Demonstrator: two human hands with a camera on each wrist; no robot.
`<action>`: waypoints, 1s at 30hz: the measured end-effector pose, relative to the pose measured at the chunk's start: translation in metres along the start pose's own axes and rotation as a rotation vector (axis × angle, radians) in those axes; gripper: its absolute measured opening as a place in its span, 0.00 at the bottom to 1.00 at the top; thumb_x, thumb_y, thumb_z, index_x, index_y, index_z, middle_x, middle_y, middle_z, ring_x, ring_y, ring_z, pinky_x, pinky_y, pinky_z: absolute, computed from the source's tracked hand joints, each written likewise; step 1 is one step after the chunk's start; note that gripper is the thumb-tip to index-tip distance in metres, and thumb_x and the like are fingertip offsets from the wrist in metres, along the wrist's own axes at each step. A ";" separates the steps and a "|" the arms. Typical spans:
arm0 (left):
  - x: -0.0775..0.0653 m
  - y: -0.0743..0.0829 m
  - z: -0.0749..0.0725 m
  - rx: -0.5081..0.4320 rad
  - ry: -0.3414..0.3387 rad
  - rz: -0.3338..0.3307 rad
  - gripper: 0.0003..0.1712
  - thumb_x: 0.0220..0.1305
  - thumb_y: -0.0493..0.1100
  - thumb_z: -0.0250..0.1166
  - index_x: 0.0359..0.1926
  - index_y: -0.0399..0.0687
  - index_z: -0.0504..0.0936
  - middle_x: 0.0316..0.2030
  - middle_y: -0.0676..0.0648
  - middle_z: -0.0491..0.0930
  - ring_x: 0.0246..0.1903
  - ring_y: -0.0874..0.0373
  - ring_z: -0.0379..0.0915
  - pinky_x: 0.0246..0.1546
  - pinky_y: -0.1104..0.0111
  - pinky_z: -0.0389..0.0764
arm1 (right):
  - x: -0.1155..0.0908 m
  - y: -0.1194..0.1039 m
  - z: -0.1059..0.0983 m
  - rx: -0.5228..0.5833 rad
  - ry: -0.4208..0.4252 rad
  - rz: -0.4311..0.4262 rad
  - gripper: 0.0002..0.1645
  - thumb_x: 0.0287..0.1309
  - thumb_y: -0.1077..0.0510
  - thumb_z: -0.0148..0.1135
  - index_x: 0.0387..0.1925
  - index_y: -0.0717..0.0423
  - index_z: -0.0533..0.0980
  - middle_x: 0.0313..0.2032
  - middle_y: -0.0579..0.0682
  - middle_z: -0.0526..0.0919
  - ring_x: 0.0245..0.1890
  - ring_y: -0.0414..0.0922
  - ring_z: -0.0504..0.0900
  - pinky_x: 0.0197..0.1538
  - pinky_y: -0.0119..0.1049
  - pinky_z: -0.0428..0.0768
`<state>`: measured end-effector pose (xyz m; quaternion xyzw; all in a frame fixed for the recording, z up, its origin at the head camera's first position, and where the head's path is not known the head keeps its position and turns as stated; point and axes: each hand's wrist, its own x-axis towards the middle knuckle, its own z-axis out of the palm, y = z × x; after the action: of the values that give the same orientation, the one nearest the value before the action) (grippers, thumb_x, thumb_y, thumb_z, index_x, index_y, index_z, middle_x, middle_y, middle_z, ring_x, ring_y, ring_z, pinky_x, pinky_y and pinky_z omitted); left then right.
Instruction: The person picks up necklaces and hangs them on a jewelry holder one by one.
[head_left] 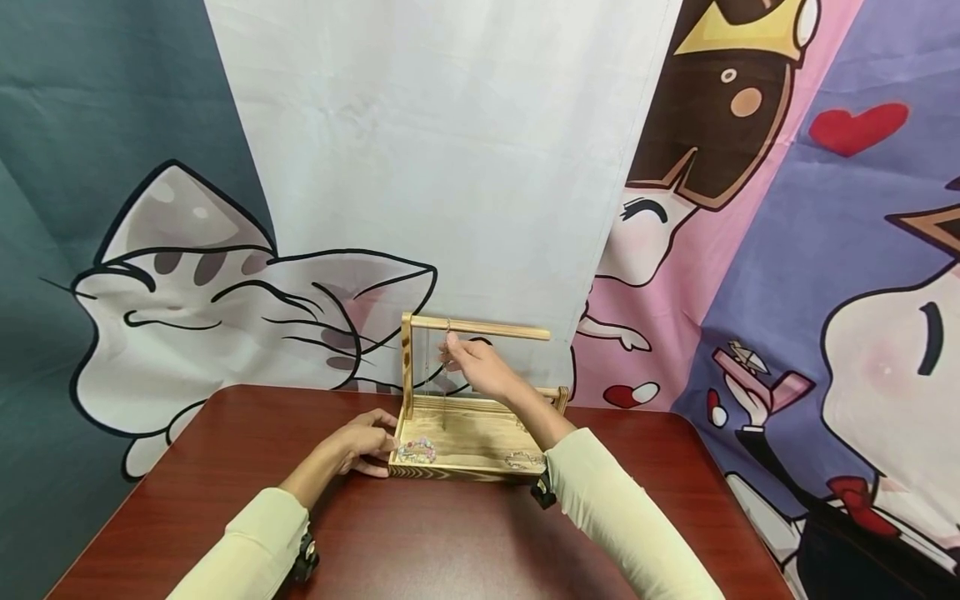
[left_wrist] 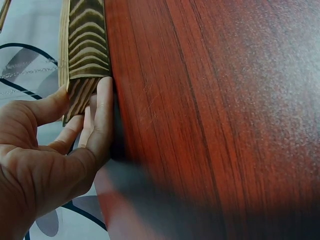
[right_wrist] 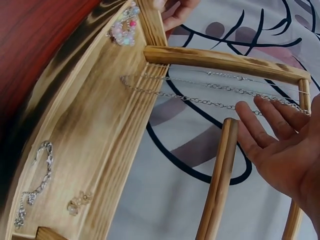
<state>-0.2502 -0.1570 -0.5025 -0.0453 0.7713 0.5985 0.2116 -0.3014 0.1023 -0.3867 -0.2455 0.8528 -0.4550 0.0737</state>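
A wooden jewelry stand with a tray base, a left post and a top bar stands on the table. At the tray's left end my left hand grips the corner, thumb on one side and fingers on the other. My right hand is up by the top bar, its thumb and fingertips at a silver chain necklace. The necklace hangs from the bar down toward the tray; the exact contact is partly hidden. Another thin chain hangs closer to the post.
Inside the tray lie a pastel bead bracelet at the left, a silver chain bracelet at the right, and a small gold-toned piece. The red-brown table meets a cartoon-printed backdrop behind the stand.
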 end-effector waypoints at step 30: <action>-0.002 0.002 0.000 0.002 0.006 0.001 0.29 0.73 0.28 0.63 0.72 0.35 0.70 0.50 0.34 0.84 0.43 0.49 0.86 0.38 0.56 0.98 | -0.044 0.015 0.027 -0.214 0.163 -0.133 0.35 0.92 0.35 0.42 0.81 0.49 0.76 0.76 0.53 0.82 0.76 0.55 0.82 0.80 0.58 0.81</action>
<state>-0.2492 -0.1566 -0.5004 -0.0466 0.7725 0.5978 0.2092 -0.2589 0.1112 -0.4190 -0.2701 0.8815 -0.3837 -0.0529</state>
